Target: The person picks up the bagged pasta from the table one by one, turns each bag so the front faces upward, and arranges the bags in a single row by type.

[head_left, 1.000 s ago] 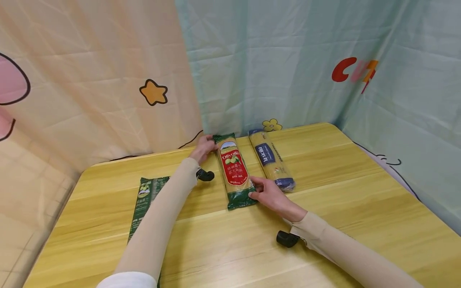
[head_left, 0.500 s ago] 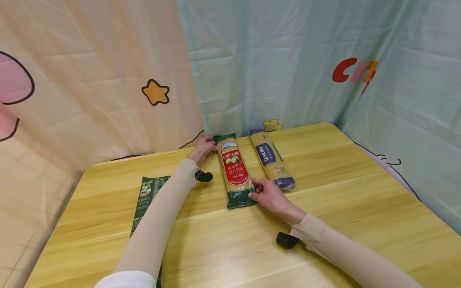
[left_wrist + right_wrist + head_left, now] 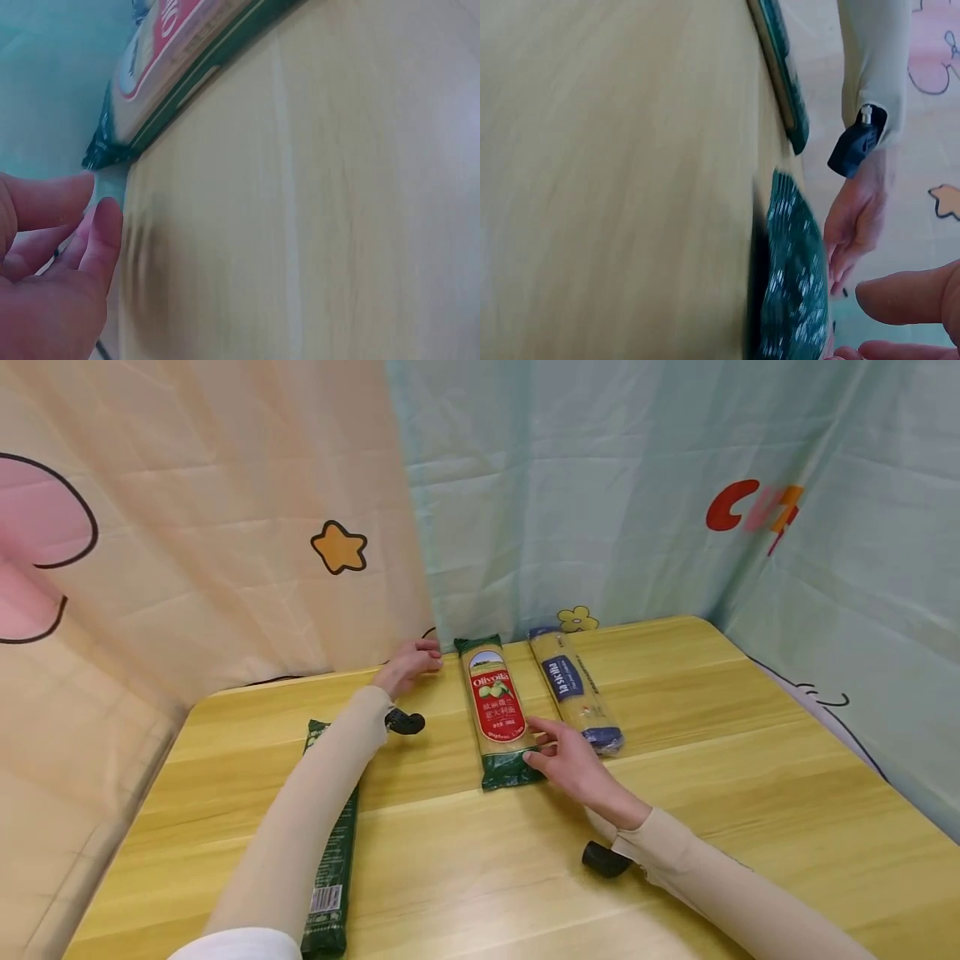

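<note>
A green-ended spaghetti packet [image 3: 498, 714] with a red label lies face up near the table's back edge. My left hand [image 3: 411, 667] is off its far left corner, fingers loosely bent with nothing between them; the left wrist view shows a gap between these fingers [image 3: 106, 232] and the packet's green end [image 3: 112, 142]. My right hand [image 3: 573, 764] is at the packet's near right corner, fingertips overlapping its edge in the head view. In the right wrist view its thumb [image 3: 904, 296] stands apart from the crinkled green end [image 3: 795, 270].
A spaghetti packet with blue ends [image 3: 573, 689] lies just right of the red-labelled one. Another green packet [image 3: 333, 868] lies at the left, partly hidden under my left forearm. Printed curtains [image 3: 480, 527] hang behind the wooden table [image 3: 465, 877].
My left hand has let go of the red-labelled packet's far corner and moved left. My right hand's fingers have loosened at the near corner. The packet stays in place on the table.
</note>
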Demonstrator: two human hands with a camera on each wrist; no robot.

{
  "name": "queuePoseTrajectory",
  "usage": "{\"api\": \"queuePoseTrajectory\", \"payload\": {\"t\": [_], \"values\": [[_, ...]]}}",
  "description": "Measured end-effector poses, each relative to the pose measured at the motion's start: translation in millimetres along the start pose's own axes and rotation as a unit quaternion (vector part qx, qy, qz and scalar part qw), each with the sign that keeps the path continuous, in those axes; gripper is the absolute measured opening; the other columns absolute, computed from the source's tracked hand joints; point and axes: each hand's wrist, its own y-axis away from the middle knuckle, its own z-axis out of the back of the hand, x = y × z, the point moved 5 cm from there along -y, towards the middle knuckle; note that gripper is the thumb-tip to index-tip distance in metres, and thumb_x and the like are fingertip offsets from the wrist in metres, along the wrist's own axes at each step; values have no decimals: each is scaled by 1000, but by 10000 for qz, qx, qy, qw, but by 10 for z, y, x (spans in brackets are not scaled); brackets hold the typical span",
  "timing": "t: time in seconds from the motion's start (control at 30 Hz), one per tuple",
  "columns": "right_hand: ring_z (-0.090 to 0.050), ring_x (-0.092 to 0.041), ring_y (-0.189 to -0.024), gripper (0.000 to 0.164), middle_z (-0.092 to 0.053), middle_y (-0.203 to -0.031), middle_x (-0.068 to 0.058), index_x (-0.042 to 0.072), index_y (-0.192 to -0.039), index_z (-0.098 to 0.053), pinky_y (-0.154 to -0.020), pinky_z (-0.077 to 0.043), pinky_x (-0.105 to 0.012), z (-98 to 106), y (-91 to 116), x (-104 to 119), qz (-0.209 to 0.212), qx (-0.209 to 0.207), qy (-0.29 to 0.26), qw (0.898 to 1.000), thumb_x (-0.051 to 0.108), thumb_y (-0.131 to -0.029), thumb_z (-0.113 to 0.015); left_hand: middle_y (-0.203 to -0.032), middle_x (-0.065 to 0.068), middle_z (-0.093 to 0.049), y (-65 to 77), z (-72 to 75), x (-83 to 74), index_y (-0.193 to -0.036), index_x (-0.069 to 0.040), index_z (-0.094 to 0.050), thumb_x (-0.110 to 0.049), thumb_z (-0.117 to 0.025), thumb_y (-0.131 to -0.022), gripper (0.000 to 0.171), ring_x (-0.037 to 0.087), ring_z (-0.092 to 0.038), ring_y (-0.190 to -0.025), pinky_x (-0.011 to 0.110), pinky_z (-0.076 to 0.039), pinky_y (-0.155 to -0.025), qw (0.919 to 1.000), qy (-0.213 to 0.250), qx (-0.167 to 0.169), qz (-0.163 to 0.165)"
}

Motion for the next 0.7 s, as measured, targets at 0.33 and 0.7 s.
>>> {"api": "queuePoseTrajectory", "payload": {"t": [0.33, 0.7], "values": [[-57, -30, -101, 50, -58, -127, -20, -3, -138, -53, -84, -51, -34, -395, 158, 356, 433, 626, -668, 9949, -2, -89, -67, -144, 34, -35, 293, 421, -120, -147, 13, -28, 10, -47, -98, 52, 15, -57, -93, 47, -30, -111, 9987, -75, 442, -239], [-53, -34, -112, 45, -56, -129, -18, -2, -137, -53, -93, -47, -37, -966, 349, 682, 701, 1705, -1121, 9764, 5, -94, -65, -149, 35, -26, 806, 1013, -101, -148, 13, -24, 6, -47, -100, 54, 42, -39, -130, 50, -24, -113, 9953, -655, 684, -213]]}}
